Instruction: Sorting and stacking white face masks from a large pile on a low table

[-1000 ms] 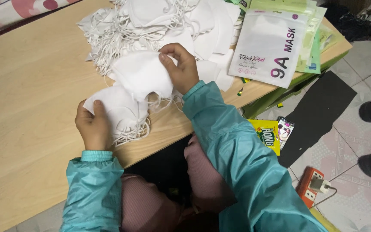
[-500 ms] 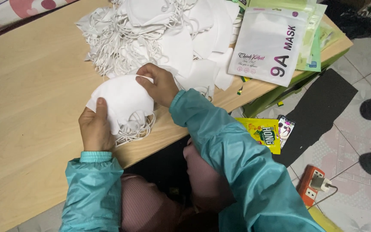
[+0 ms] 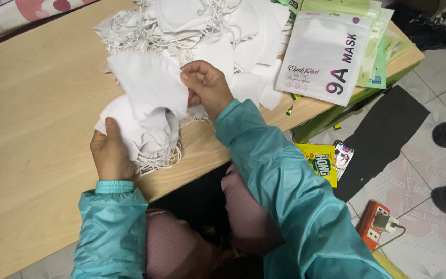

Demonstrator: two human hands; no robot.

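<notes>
Half a second ago the right hand (image 3: pixel 208 87) pressed on the stack; now it has lifted a white cloth face mask (image 3: pixel 148 85), pinching its edge. The left hand (image 3: pixel 110 151) still grips the small stack of white masks (image 3: pixel 143 135) at the near edge of the light wooden table (image 3: pixel 37 103), so another mask seems ready to join it.

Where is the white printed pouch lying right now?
In the head view, the white pouch lies at the table's far right, on green packets, right of the loose mask pile.
</notes>
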